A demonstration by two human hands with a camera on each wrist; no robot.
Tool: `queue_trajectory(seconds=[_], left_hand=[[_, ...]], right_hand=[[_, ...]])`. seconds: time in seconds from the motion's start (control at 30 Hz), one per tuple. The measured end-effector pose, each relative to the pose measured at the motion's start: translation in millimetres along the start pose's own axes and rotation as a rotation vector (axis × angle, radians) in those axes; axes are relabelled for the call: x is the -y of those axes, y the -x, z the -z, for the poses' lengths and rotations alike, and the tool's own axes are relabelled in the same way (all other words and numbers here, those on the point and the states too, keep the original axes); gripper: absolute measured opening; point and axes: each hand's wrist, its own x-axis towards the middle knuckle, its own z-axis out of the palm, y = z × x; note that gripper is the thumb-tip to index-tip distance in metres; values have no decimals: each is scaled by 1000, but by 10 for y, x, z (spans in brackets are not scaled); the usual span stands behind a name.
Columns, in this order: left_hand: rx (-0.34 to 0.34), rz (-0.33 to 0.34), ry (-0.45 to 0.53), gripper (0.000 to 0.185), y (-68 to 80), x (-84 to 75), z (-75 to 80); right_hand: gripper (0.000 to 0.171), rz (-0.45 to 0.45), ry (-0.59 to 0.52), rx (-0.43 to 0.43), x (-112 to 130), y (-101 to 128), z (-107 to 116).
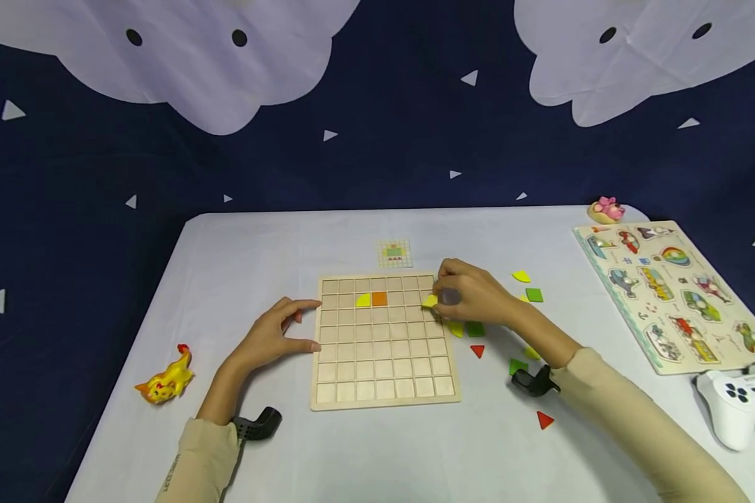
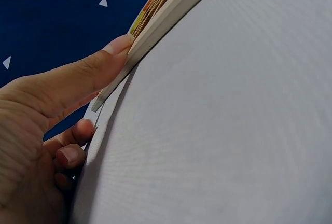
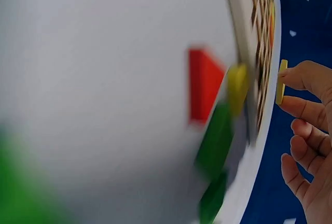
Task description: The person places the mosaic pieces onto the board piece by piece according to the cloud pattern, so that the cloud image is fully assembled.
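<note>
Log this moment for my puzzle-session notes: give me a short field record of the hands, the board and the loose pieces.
left hand: thumb and fingers touch the left edge of the wooden grid board
right hand: pinches a yellow piece over the board's right columns
on board: yellow quarter piece beside an orange square, second row
pattern card: behind the board
loose pieces: green square, red triangle and others to the right of the board
elsewhere: animal peg puzzle, white game controller, yellow toy
</note>
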Motion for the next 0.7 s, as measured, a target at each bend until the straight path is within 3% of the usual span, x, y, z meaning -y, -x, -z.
queue_trajectory(seconds=[0.33,0.5,0.7], left_hand=[[-6,-8,-7,74,1,-12,-1],[1,-11,-1,73,-1,1,1],[5,-13,0,73,6,-1,20]], right_hand=[[19,71,-33,30,376,-466,-174],[22,133,-14,56,567,-672,-258],[27,144,21,116,767,-850,-362]])
